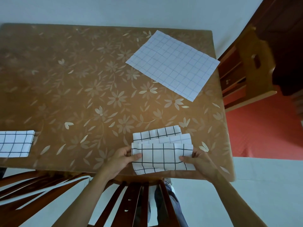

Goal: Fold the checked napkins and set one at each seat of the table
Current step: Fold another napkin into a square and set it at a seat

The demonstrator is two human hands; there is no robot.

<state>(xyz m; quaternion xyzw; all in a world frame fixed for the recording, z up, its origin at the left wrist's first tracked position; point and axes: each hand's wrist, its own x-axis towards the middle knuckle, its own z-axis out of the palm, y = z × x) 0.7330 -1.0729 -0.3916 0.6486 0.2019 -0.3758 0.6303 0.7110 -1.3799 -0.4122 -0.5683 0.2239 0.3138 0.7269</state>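
Observation:
A white napkin with black checks (162, 154) lies folded in layers at the table's near edge. My left hand (122, 158) grips its left end, thumb on top. My right hand (199, 161) grips its right end the same way. Another folded checked napkin (15, 143) rests at the near left, partly cut off by the frame. A larger unfolded napkin (173, 64) lies flat and skewed at the far right corner, faint side up.
The brown floral table (82, 89) fills most of the view. Dark wooden chair backs (136, 199) stand just below the near edge. Another wooden chair (249, 68) stands at the right side, on a red floor.

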